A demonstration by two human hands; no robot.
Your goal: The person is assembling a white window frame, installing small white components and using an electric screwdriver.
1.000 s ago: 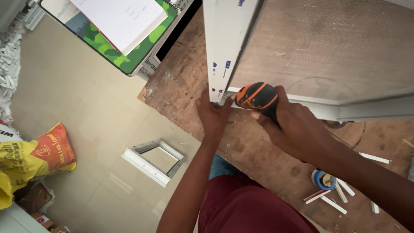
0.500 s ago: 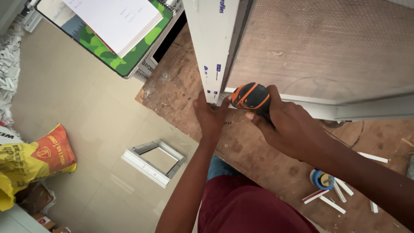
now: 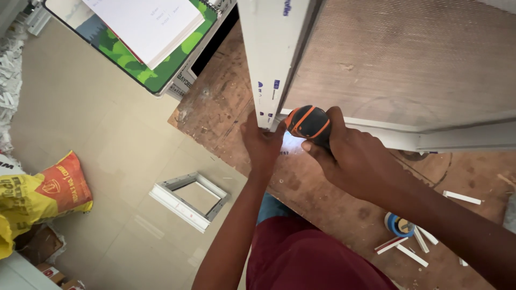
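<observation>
Workbench (image 3: 333, 204) bears white frame (image 3: 269, 64); black-orange drill (image 3: 309, 122).

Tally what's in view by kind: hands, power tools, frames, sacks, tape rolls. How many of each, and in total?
Hands: 2, left hand steadying the frame corner, right hand gripping the drill
Drill: 1
White frames: 2, big frame on the bench, small frame on the floor
Yellow sack: 1
Tape roll: 1
Total: 7

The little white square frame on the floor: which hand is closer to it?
Left. The left hand grips the big white frame's corner, above and right of the little white square frame. The right hand, holding the orange-and-black drill, is farther right.
</observation>
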